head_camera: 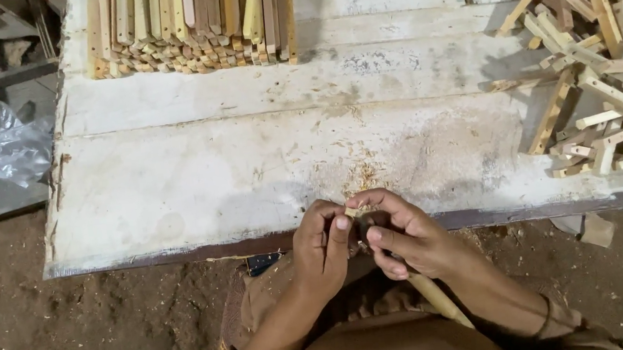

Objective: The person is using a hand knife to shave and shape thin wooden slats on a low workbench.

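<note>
**Both hands on one wooden stick at the front edge of the board**

So the white board (250,174) is the landmark here, everything hangs off that. Right at its near edge, roughly the middle, both hands are bunched together around a thin wooden stick (436,298). The right hand (402,231) is wrapped around its upper part, fingers curled tight, and the rest of the stick runs back down toward the person's lap. The left hand (322,243) is closed too, fingertips pinched in against the top end of the same stick. Whether there's a small tool or bit of abrasive tucked in there, I honestly can't tell, the fingers cover it.

How far along? There's a light scatter of sawdust (362,177) on the board just ahead of the hands, so some shaving or rubbing looks done. At the board's far left corner sits a neat stack of sticks (192,25), at its right side a loose jumble of sticks (599,52). I'd guess one is finished stock and the other waiting, so plenty left. Off the board's left edge lies a crumpled plastic bag (7,145).
</note>
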